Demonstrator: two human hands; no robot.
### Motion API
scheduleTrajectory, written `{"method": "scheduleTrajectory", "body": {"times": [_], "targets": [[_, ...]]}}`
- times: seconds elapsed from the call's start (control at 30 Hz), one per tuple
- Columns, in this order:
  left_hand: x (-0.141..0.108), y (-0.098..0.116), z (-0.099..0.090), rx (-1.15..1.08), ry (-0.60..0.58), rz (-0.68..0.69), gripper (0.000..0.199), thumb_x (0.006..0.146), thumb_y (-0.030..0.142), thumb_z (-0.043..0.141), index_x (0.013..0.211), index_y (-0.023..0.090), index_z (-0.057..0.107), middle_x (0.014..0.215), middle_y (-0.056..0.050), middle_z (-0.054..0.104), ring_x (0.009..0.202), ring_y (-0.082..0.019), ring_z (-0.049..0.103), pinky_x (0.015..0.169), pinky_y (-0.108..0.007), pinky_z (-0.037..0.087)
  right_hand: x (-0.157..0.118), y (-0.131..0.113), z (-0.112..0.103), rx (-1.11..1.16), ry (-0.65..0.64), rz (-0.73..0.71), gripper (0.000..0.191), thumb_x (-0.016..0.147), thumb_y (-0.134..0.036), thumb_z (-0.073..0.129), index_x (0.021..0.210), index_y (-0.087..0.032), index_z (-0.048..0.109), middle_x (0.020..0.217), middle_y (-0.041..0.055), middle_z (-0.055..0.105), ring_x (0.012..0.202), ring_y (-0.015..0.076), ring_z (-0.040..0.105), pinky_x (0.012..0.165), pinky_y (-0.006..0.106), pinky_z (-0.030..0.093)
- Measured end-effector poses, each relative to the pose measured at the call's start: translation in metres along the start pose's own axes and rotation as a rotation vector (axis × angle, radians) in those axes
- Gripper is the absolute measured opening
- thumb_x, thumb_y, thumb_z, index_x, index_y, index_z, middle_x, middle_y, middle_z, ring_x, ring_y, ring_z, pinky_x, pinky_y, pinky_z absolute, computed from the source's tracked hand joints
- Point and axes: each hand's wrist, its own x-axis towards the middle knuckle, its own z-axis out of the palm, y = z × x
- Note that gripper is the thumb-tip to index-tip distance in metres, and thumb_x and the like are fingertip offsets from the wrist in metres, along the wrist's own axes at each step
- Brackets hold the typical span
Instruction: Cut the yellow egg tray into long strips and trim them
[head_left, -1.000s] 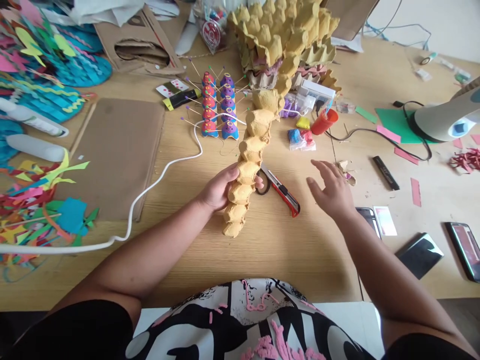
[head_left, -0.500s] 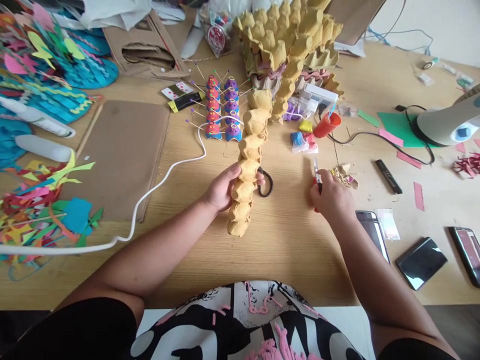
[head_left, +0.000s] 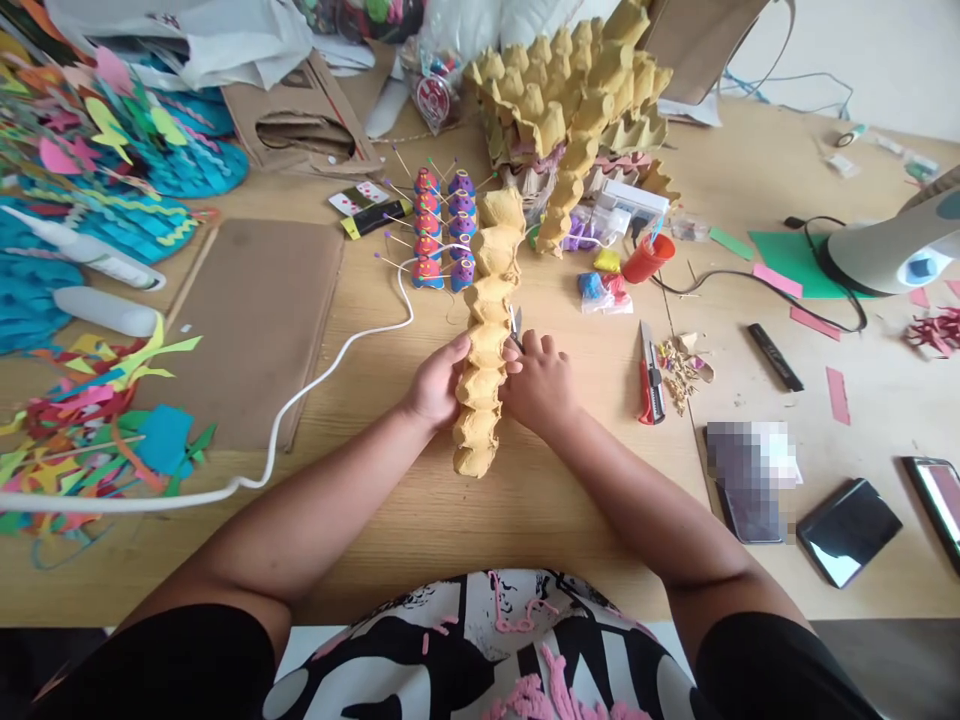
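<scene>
My left hand (head_left: 439,382) grips a long strip of yellow egg carton (head_left: 484,345), a single row of cups, its thumb along the left edge and fingers behind. The strip is held upright, away from me, above the table. Close against its right side, my right hand (head_left: 544,382) is closed with curled fingers over a pair of scissors (head_left: 516,322). Only part of the scissors' metal shows beside the strip; the handles are hidden under the hand. To the right, a red utility knife (head_left: 651,375) lies on the table.
Beside the knife are pencil-like shavings (head_left: 682,370). Stacked egg trays (head_left: 555,90) stand at the back near painted carton pieces (head_left: 426,225). A white cable (head_left: 330,365) crosses the left side by brown cardboard (head_left: 247,330). Phones and a red cup (head_left: 646,260) are on the right.
My right hand has let go of the utility knife, leaving it on the table, and moved left to the scissors. My left hand still holds the carton strip, shifted slightly left.
</scene>
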Motion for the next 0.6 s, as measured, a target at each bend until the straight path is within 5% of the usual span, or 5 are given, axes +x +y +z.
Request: {"method": "scheduleTrajectory", "body": {"times": [0.13,0.37,0.47,0.6], "targets": [[0.000,-0.001,0.000,-0.019,0.012,-0.004,0.055,0.076,0.053,0.074,0.115,0.014,0.073,0.101,-0.014,0.082,0.104,-0.037,0.079,0.075,-0.041,0.064,-0.002,0.006,0.003,-0.018,0.004,0.074,0.051,0.102,-0.051,0.043,0.145,-0.027,0.057,0.129,0.0169,0.063,0.116,0.0357,0.057,0.085,0.044,0.050],[0.000,0.000,0.004,-0.004,-0.004,0.010,0.044,0.076,0.052,0.079,0.100,0.015,0.076,0.093,-0.010,0.082,0.090,-0.027,0.080,0.065,-0.028,0.057,-0.024,0.079,-0.020,-0.092,-0.065,0.274,0.056,0.099,-0.046,0.046,0.150,-0.023,0.054,0.133,0.0202,0.062,0.123,0.0410,0.056,0.090,0.050,0.052],[0.000,0.001,0.006,-0.018,0.009,-0.012,0.045,0.076,0.051,0.078,0.102,0.015,0.075,0.094,-0.010,0.082,0.090,-0.025,0.079,0.065,-0.026,0.056,0.003,0.091,-0.036,0.005,0.038,0.203,0.053,0.101,-0.049,0.047,0.149,-0.028,0.056,0.147,0.0178,0.055,0.131,0.0412,0.051,0.098,0.054,0.051],[0.000,0.002,0.005,0.007,0.028,-0.034,0.045,0.079,0.050,0.075,0.106,0.014,0.073,0.096,-0.011,0.082,0.093,-0.025,0.079,0.070,-0.027,0.057,0.078,0.086,-0.040,0.072,0.143,0.139,0.055,0.102,-0.039,0.048,0.156,-0.029,0.050,0.151,0.0196,0.052,0.135,0.0423,0.049,0.100,0.057,0.049]]}}
